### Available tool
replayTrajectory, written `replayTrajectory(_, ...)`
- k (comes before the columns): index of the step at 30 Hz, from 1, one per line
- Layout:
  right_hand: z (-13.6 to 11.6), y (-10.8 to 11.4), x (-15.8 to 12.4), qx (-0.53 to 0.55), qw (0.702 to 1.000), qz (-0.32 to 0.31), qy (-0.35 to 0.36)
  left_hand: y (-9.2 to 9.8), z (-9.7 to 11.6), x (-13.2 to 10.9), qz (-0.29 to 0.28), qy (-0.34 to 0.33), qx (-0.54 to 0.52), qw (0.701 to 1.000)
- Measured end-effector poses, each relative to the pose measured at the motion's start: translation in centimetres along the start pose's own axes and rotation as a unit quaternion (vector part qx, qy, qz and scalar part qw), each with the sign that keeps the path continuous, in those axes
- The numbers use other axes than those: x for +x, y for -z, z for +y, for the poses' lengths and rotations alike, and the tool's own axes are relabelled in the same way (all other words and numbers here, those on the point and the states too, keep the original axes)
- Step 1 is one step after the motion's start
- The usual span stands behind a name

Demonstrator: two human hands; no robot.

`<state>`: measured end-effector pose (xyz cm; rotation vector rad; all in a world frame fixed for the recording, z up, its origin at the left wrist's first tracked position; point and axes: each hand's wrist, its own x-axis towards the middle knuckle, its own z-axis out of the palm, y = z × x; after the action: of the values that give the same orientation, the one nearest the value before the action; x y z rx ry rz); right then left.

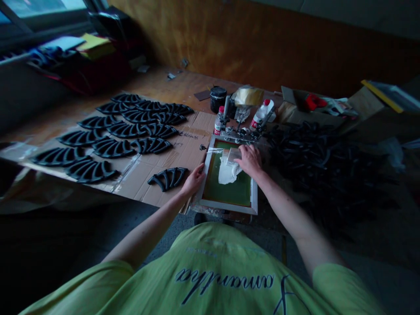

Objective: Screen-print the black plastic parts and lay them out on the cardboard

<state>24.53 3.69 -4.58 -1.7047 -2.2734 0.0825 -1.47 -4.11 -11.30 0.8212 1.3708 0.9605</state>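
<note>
A screen printing frame [255, 197] with a green mesh lies in front of me, a patch of white ink [227, 171] spread across its middle. My right hand [250, 159] is closed on a pale, flat squeegee [232, 154] over the upper part of the mesh, next to the ink. At the frame's left edge, my left hand [196, 177] has its fingers curled against the rim; their undersides are hidden. Just left of that hand, one black ribbed, fan-shaped part [168, 178] rests on the cardboard.
Rows of similar black parts [120, 129] cover the cardboard [139, 175] at left. Metal clamps [241, 133] hold the frame's far end, with red-capped bottles [218, 121] and a dark tub [218, 99] behind. At right lie a heap of black pieces [315, 162] and an open carton [290, 107].
</note>
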Motion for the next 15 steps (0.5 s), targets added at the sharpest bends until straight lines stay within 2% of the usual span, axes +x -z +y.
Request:
replayTrajectory(2, -1.0, -0.6, -0.3, -0.036, 0.996, -0.078, 0.006, 0.2, -0.8, 0.7, -0.001, -0.014, 0.065, 0.998)
replayTrajectory(4, -1.5, -1.2, -1.6, -0.058, 0.991, -0.119, 0.031, 0.4, -1.5, 1.3, -0.005, -0.027, 0.123, 0.992)
replayTrajectory(8, -1.8, -1.3, -5.6, -0.064, 0.979, -0.126, 0.148, 0.7, -2.5, 2.0, -0.015, -0.043, 0.188, 0.981)
replayTrajectory(11, -1.4, -0.5, -6.9, -0.038, 0.960, -0.150, 0.233, 0.8, -3.0, 2.2, -0.019, -0.051, 0.195, 0.979)
replayTrajectory(13, -1.1, 0.1, -6.4, -0.019, 0.953, -0.168, 0.252, 0.9, -3.1, 2.3, -0.026, -0.053, 0.174, 0.983)
replayTrajectory(15, -1.1, 0.2, -5.5, -0.016, 0.962, -0.152, 0.227, 0.9, -3.0, 2.3, -0.029, -0.050, 0.150, 0.987)
